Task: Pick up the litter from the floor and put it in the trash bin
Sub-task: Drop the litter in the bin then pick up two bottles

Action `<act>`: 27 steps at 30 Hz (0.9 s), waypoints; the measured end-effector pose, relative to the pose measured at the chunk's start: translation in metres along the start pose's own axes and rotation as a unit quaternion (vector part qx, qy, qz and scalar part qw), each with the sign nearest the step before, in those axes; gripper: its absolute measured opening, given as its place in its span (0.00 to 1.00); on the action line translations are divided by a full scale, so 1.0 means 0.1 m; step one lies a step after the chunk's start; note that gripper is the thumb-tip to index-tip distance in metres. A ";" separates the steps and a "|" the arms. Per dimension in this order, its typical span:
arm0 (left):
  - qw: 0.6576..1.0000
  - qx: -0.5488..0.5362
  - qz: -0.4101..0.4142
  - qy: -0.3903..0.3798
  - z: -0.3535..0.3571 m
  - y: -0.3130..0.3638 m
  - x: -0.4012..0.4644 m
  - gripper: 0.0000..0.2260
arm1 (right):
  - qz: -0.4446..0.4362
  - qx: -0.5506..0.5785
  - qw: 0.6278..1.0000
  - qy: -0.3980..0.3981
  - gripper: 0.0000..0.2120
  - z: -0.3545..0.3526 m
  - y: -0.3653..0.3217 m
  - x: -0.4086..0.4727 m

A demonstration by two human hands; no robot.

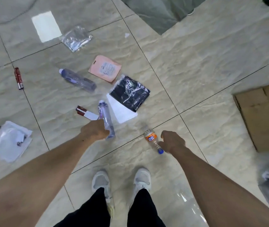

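Looking down from my head camera, I see my left hand with its fingers curled around the lower body of a clear purple-labelled bottle, cap end pointing away from me. My right hand sits at the neck of an orange-labelled bottle lying on the tiled floor, blue cap toward me; the fingers bend around it, though I cannot tell if they have closed fully.

Both bottles look empty, so I judge them light, thin-walled and a bit slick; they will dent under a hard squeeze. Taking them round the body or at the stiffer neck seems safest.

More litter lies ahead: another purple bottle, a pink pouch, a black item in glossy film partly over a white sheet, a crumpled clear bag, a red wrapper. These are flat and floppy, best pinched at an edge.

A cardboard box stands at my right; its contents are hidden. I see no trash bin that I can name with certainty.
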State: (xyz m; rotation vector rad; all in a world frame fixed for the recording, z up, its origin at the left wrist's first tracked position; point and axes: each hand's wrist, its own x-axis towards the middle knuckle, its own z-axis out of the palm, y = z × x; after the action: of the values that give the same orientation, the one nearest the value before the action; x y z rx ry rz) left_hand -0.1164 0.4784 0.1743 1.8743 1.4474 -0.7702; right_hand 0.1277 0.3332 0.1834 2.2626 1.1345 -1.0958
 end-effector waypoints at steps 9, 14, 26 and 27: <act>0.992 -0.102 -0.059 0.055 1.09 -0.20 1.52 0.38 | 0.033 -0.019 0.999 -0.014 0.36 1.15 0.03 1.64; 0.979 -0.116 -0.098 0.134 1.34 -0.28 2.01 0.44 | -0.015 -0.071 0.995 -0.066 0.37 1.26 0.00 2.23; 0.959 -0.228 -0.054 0.159 1.07 -0.51 2.21 0.34 | -0.140 0.081 0.983 0.091 0.26 0.40 -0.86 2.62; 0.956 -0.240 -0.057 0.158 1.01 -0.54 2.21 0.34 | -0.142 0.085 0.981 0.104 0.28 0.32 -0.95 2.66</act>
State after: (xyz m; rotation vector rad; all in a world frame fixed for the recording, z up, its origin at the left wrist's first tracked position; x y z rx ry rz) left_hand -0.1265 0.5424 -0.0664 1.5868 1.7630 -0.1376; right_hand 0.1350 0.5042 -0.0434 2.4465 1.5398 -1.1159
